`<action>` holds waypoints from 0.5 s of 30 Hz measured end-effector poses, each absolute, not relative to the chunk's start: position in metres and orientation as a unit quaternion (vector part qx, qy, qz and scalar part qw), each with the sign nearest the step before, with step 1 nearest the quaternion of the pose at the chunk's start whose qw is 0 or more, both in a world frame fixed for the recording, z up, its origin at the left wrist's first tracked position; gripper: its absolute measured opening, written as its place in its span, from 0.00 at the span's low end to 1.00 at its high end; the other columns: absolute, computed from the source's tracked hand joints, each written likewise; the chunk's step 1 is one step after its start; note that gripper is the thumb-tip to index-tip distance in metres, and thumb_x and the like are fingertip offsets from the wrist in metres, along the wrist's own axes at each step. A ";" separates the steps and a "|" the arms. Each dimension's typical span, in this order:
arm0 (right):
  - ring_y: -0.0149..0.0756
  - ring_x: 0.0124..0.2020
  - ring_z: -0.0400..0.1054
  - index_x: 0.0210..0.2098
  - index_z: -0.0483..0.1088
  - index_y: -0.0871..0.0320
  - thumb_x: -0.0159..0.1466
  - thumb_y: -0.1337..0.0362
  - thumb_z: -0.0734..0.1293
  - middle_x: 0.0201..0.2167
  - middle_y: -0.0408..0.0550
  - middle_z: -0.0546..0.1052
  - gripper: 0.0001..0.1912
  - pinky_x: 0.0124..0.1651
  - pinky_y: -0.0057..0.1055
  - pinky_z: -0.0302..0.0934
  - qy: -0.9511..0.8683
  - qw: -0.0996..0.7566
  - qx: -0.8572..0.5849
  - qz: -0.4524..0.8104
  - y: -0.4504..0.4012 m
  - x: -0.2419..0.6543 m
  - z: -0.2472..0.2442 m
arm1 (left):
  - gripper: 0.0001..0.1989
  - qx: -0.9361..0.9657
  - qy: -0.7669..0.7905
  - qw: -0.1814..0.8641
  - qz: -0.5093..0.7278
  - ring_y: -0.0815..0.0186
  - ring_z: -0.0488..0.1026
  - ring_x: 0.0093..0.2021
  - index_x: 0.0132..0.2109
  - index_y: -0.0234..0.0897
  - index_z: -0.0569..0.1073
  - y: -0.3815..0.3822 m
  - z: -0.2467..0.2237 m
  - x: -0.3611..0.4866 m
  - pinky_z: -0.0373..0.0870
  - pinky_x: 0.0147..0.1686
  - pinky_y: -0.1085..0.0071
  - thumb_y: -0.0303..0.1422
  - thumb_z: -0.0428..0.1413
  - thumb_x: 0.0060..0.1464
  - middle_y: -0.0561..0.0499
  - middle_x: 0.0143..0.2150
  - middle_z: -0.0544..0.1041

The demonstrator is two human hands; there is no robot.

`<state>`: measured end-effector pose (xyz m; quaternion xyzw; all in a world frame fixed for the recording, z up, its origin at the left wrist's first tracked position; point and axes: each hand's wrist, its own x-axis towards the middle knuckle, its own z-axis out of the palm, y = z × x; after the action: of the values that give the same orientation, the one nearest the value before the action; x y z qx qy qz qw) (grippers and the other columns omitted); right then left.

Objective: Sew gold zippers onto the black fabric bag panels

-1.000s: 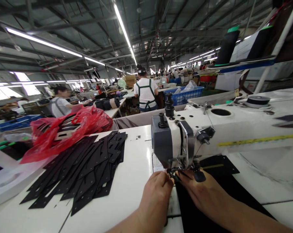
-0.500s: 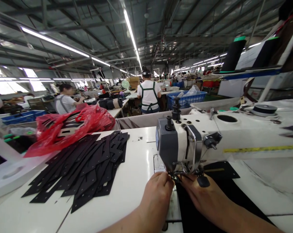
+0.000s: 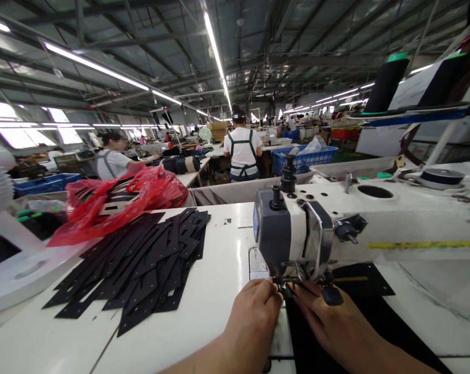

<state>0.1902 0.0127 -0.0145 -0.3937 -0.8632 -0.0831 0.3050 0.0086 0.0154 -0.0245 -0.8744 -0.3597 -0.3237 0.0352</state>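
Observation:
A sewing machine point(image 3: 281, 228) with a grey and white head stands before me. My left hand point(image 3: 256, 317) is closed in a pinch just left of its needle area; whatever the fingertips grip is hidden. On the other side, my right hand point(image 3: 332, 317) lies stretched over black fabric point(image 3: 378, 322), its fingertips reaching under the machine head and partly covered by it. The fabric runs from the needle area toward me and to the right. Beyond the right hand, a black strip with a slot point(image 3: 378, 283) rests on the bed.
Many flat black slotted pieces point(image 3: 141, 270) are heaped on the white table point(image 3: 219, 249) at left. Behind them lies a red plastic bag point(image 3: 141, 189), with a white fan point(image 3: 1, 208) beside it. Thread cones point(image 3: 386, 85) stand at upper right. Two co-workers sit ahead.
The view has shifted slightly, so the scene sits a little further right. Both hands stay by the needle area with little visible movement. The co-worker at left has stretched an arm forward.

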 end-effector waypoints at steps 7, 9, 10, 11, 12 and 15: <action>0.52 0.49 0.66 0.49 0.65 0.66 0.65 0.57 0.57 0.44 0.61 0.73 0.20 0.49 0.52 0.61 -0.826 0.269 -0.445 -0.217 -0.001 0.198 -0.024 | 0.08 -0.761 -0.436 -0.272 -0.397 0.59 0.72 0.43 0.39 0.38 0.75 0.001 -0.007 -0.002 0.70 0.44 0.61 0.25 0.51 0.57 0.46 0.43 0.74; 0.53 0.53 0.63 0.55 0.60 0.69 0.65 0.54 0.57 0.51 0.63 0.69 0.26 0.51 0.53 0.60 -0.830 0.240 -0.443 -0.239 -0.021 0.203 -0.028 | 0.10 -0.633 -0.456 -0.456 -0.427 0.59 0.71 0.47 0.46 0.36 0.72 -0.016 -0.001 -0.010 0.69 0.46 0.62 0.28 0.50 0.58 0.43 0.47 0.72; 0.53 0.54 0.62 0.57 0.57 0.70 0.65 0.53 0.57 0.54 0.63 0.67 0.29 0.51 0.53 0.60 -0.833 0.228 -0.440 -0.246 -0.034 0.204 -0.030 | 0.11 -0.561 -0.458 -0.538 -0.430 0.58 0.72 0.48 0.48 0.34 0.70 -0.025 0.002 -0.014 0.70 0.46 0.62 0.30 0.51 0.58 0.40 0.49 0.71; 0.53 0.55 0.61 0.59 0.54 0.71 0.64 0.53 0.57 0.55 0.64 0.66 0.31 0.50 0.52 0.61 -0.836 0.219 -0.437 -0.251 -0.046 0.205 -0.031 | 0.13 -0.492 -0.454 -0.609 -0.424 0.58 0.72 0.48 0.49 0.33 0.68 -0.036 0.005 -0.017 0.71 0.45 0.62 0.31 0.52 0.57 0.38 0.51 0.70; 0.53 0.55 0.61 0.61 0.52 0.72 0.64 0.53 0.57 0.56 0.64 0.64 0.34 0.49 0.51 0.62 -0.838 0.210 -0.435 -0.254 -0.059 0.206 -0.031 | 0.15 -0.431 -0.447 -0.663 -0.418 0.57 0.72 0.48 0.50 0.31 0.66 -0.046 0.008 -0.019 0.71 0.45 0.62 0.32 0.53 0.57 0.36 0.52 0.69; 0.54 0.55 0.62 0.63 0.46 0.74 0.63 0.53 0.56 0.56 0.65 0.64 0.38 0.46 0.51 0.64 -0.842 0.196 -0.435 -0.253 -0.088 0.200 -0.028 | 0.17 -0.319 -0.434 -0.736 -0.409 0.60 0.74 0.44 0.49 0.31 0.66 -0.068 0.017 -0.019 0.71 0.40 0.67 0.33 0.57 0.53 0.36 0.49 0.71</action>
<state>0.1998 -0.0882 -0.0282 -0.4348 -0.8418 -0.2526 0.1963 -0.0189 -0.0683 0.0175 -0.3195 -0.4340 -0.4095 -0.7362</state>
